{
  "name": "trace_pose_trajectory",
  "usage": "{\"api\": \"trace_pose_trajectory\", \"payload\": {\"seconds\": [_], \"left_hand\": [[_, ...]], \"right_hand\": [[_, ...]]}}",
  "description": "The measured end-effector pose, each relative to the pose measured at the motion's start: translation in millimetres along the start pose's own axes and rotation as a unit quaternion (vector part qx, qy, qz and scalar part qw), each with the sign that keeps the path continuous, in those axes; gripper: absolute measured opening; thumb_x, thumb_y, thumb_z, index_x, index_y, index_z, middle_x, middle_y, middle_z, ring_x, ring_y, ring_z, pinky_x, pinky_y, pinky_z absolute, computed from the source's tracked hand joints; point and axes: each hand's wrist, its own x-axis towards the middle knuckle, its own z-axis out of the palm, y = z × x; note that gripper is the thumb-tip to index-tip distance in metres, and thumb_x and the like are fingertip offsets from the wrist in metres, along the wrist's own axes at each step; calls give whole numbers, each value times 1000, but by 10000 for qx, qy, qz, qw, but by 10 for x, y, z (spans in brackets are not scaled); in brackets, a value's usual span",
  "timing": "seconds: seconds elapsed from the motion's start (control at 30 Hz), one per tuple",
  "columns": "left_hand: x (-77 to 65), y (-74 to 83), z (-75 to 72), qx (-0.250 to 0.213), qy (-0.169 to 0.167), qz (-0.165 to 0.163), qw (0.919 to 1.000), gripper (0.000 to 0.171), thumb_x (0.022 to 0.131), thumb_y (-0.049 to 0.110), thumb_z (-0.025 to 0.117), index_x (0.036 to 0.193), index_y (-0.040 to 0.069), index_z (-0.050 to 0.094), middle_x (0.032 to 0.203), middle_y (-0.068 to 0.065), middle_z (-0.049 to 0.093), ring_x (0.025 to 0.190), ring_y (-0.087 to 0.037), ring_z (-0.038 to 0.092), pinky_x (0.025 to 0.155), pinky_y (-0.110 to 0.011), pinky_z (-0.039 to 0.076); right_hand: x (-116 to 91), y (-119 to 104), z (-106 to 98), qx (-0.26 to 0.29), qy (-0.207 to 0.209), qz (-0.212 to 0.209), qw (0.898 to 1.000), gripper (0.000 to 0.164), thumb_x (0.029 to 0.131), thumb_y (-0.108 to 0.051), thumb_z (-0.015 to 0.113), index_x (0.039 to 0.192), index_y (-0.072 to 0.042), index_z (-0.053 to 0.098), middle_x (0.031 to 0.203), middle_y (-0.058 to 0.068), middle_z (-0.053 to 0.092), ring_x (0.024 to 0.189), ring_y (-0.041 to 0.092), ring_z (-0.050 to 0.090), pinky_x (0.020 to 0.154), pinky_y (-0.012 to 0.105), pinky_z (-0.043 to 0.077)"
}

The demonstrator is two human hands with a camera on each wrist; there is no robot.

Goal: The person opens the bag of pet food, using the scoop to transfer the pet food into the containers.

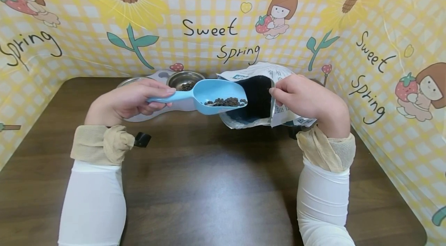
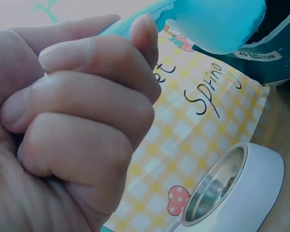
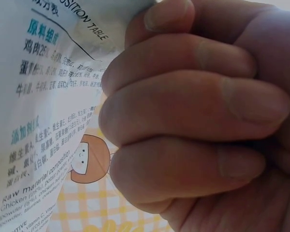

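My left hand (image 1: 136, 98) grips the handle of a light blue scoop (image 1: 217, 88). Small dark brown kibble (image 1: 228, 102) lies in the scoop's bowl. The scoop's front edge is at the mouth of a white and dark foil food bag (image 1: 261, 71), whose inside looks black. My right hand (image 1: 303, 97) pinches the bag's rim on the right side. In the left wrist view, curled fingers (image 2: 87, 106) wrap below the blue handle. The right wrist view has the bag's printed side (image 3: 48, 111) next to my curled fingers (image 3: 179, 101).
Behind the scoop stands a pale double feeding stand (image 1: 174, 110) with a steel bowl (image 1: 184, 79) holding some kibble. A second bowl (image 1: 132, 80) is partly hidden by my left hand. A yellow checked cloth (image 1: 195, 6) hangs behind the brown table (image 1: 209, 184).
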Motion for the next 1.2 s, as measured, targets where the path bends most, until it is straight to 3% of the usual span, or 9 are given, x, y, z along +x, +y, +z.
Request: {"api": "trace_pose_trajectory", "payload": {"seconds": [0.33, 0.77, 1.0, 1.2], "left_hand": [[-152, -4, -114, -116, -144, 21, 9998, 37, 107, 16, 42, 82, 4, 66, 56, 5, 47, 47, -11, 22, 46, -33, 6], [-417, -66, -339, -35, 180, -62, 9998, 41, 108, 13, 37, 82, 4, 67, 55, 4, 44, 48, -15, 21, 48, -37, 5], [-616, -155, -502, -102, 109, 146, 9998, 42, 108, 8, 33, 87, 3, 69, 56, 5, 47, 48, -18, 18, 46, -38, 4], [-741, -220, -601, -303, 308, 168, 9989, 44, 109, 7, 30, 87, 2, 69, 58, 6, 51, 49, -17, 18, 46, -36, 3]], "right_hand": [[1, -3, -1, -8, -28, -7, 10000, 49, 104, -24, 44, 57, -11, 45, 52, -1, 35, 46, 20, 41, 50, 31, 38], [1, -5, -4, 33, 25, -95, 9999, 50, 103, -21, 45, 54, -13, 41, 50, -3, 32, 44, 17, 38, 50, 31, 36], [-6, -16, 5, 24, 79, -214, 9997, 50, 103, -20, 45, 54, -12, 41, 50, -5, 31, 44, 15, 36, 50, 30, 35], [0, -18, 7, -14, 115, -195, 9997, 50, 102, -20, 45, 53, -13, 40, 50, -5, 31, 44, 14, 36, 49, 30, 35]]}}
